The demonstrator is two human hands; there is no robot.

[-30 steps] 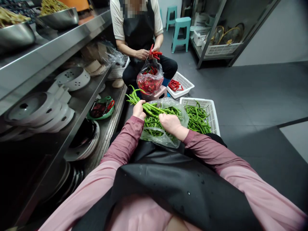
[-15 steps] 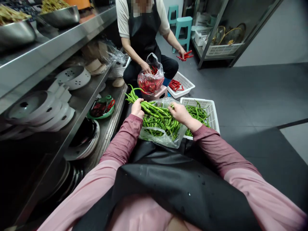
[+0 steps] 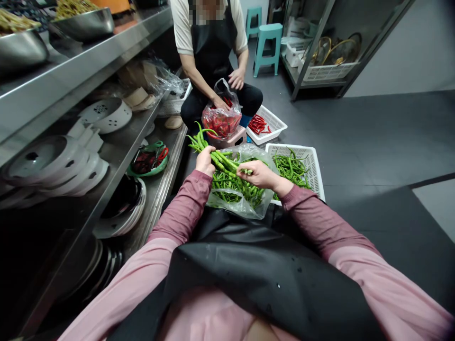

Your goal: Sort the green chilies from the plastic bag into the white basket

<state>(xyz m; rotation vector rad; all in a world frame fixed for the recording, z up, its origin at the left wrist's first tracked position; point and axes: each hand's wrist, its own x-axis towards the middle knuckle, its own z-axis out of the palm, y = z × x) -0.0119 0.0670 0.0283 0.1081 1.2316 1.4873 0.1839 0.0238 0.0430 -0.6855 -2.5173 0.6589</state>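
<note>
My left hand (image 3: 206, 161) is closed around a bunch of long green chili peppers (image 3: 224, 164), whose tips fan out to the upper left. At the bunch's other end, my right hand (image 3: 261, 174) is closed on the pepper ends. Below both hands a clear plastic bag (image 3: 245, 208) lies open, full of loose green chili peppers (image 3: 227, 182). To its right stands a white basket (image 3: 314, 173) with more green chili peppers (image 3: 291, 166) in it.
Across from me a co-worker (image 3: 213, 42) has one hand in a bag of red chilies (image 3: 222, 122). A basket (image 3: 280, 128) holding red chilies is beside them. Shelves (image 3: 117, 187) with pans and bowls run along my left. A teal stool (image 3: 269, 47) stands farther back.
My right hand has moved slightly left and down, onto the ends of the bunch. The co-worker's hand that held red chilies out to the side is back near the bag without them.
</note>
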